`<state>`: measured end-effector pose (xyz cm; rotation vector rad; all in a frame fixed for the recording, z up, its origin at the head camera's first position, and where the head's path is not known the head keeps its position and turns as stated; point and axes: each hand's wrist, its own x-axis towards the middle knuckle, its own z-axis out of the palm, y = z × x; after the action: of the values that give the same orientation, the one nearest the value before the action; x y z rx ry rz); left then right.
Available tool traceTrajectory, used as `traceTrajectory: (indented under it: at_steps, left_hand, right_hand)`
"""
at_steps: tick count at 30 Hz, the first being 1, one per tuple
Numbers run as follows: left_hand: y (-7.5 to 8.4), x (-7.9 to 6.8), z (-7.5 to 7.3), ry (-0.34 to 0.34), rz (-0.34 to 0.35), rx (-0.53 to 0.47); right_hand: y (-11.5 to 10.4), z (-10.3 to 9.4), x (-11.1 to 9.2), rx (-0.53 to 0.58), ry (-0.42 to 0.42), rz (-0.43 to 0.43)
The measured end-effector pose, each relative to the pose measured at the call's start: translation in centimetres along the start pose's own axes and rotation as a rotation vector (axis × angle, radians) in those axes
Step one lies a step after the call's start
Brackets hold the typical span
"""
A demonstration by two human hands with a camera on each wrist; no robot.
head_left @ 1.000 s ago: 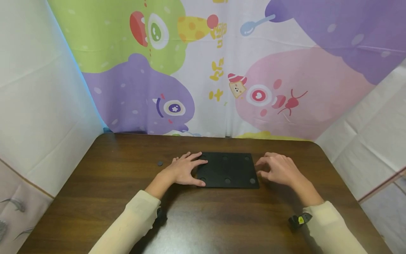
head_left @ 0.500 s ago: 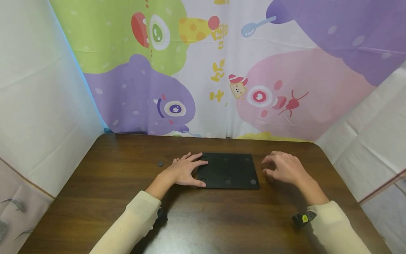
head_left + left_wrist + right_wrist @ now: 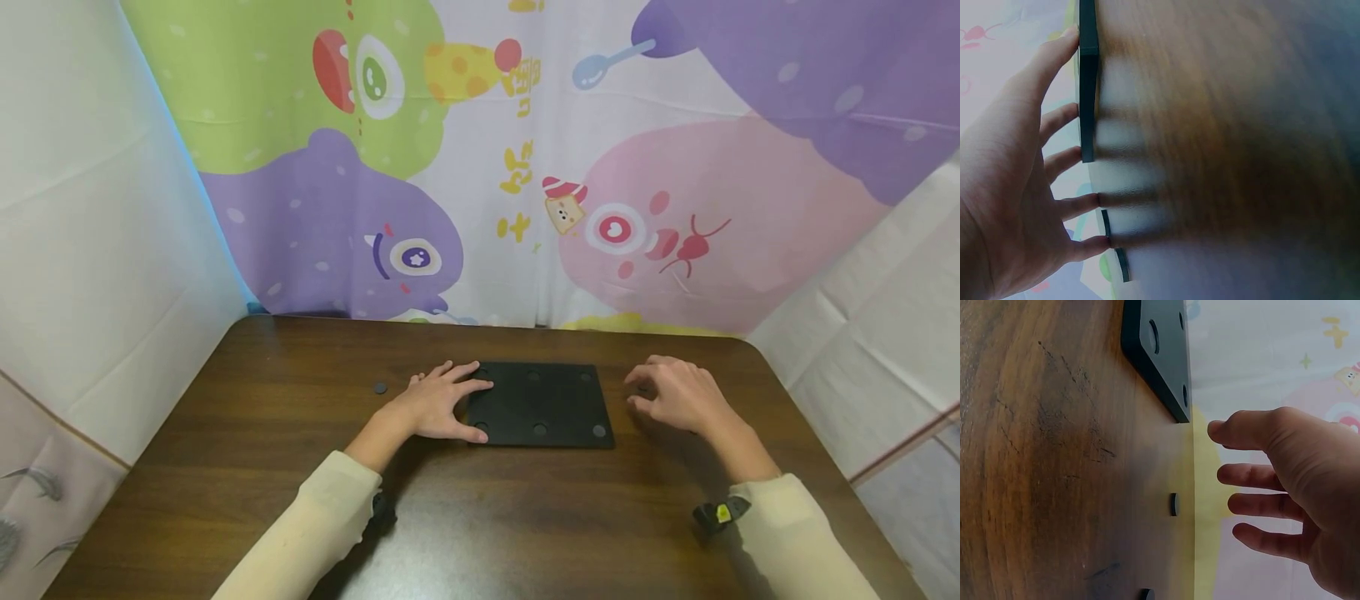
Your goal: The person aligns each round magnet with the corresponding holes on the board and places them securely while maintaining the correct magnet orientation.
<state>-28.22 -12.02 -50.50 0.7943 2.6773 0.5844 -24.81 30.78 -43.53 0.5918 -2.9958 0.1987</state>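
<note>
A flat black rectangular board [image 3: 551, 404] with several round recesses lies on the table. My left hand [image 3: 438, 404] rests on its left end, fingers spread, with the thumb and index finger on the top face. In the left wrist view, two small dark discs [image 3: 1122, 265] lie near the ring and little fingertips. To the right of the board, my right hand [image 3: 678, 393] hovers with loosely bent fingers and nothing between them. Below those fingers, the right wrist view shows a small black disc [image 3: 1174, 504] and part of a second disc [image 3: 1147, 594], both hidden in the head view.
A small dark grey disc [image 3: 380, 388] lies on the brown wooden table [image 3: 525, 525] left of my left hand. Behind the table's far edge hangs a cartoon-printed curtain [image 3: 495, 275]. White cloth sides [image 3: 150, 250] stand to the left and right.
My right hand has drawn back to the right, from the board's right edge to a short distance off it. The left hand and the board keep their places.
</note>
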Motion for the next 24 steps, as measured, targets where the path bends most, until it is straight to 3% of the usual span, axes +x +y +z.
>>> traceTrajectory:
  at_steps: [24]
  left_hand:
    - [0.61,-0.42,-0.34,0.011,0.002,0.018]
  right_hand:
    - [0.72,-0.05,0.43,-0.036,0.014,0.039]
